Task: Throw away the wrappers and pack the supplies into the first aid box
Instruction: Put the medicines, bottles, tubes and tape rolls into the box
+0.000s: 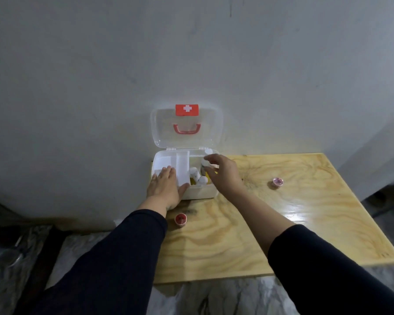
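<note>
Your first aid box point(198, 193) sits open at the bench's point(305, 212) far left corner, lid against the wall. Your left hand point(166, 189) lies flat, fingers spread, over its left compartment; your right hand point(221, 170) pinches a small white bottle point(205, 165) above the right one.

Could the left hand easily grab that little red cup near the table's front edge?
Probably yes. The red cup stands in the open on the table, just beside the left wrist; the left hand lies flat on the first aid box, holding nothing.
</note>
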